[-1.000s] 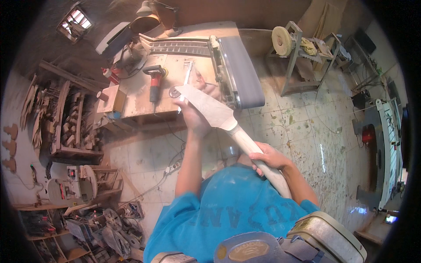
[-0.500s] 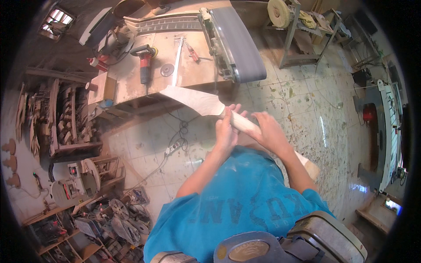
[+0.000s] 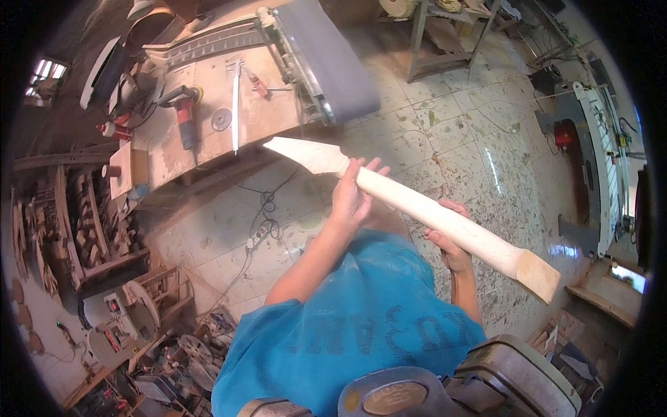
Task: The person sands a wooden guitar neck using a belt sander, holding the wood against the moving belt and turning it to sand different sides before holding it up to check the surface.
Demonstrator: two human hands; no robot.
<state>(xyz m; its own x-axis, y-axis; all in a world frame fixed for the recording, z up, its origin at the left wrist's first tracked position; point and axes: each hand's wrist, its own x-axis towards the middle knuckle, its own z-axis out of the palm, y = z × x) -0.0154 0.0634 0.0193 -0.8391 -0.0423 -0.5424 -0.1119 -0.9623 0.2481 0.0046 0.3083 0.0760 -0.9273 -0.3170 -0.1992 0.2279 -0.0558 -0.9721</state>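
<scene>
A pale, unfinished wooden guitar neck (image 3: 434, 212) runs slantwise in front of my body, with its wide headstock at the upper left and its squared heel at the lower right. Near the headstock, my left hand (image 3: 352, 198) supports the neck from below, thumb against it and fingertips showing past the far side. Farther down, between the middle and the heel, my right hand (image 3: 450, 242) grips the shaft from beneath. Its fingertips show on both edges of the wood. The rounded face of the shaft is turned up toward me.
A belt sander (image 3: 326, 62) stands at the edge of the workbench (image 3: 222, 83). On the bench lie a red and black power tool (image 3: 185, 118), a disc (image 3: 221, 119), a caliper (image 3: 236, 104) and a red-handled tool (image 3: 258, 85). A power strip (image 3: 258, 235) with cable lies on the floor.
The guitar neck has turned and come fully into sight down to its heel. My right hand has moved down along it toward the heel. My view has shifted, so the bench appears farther left.
</scene>
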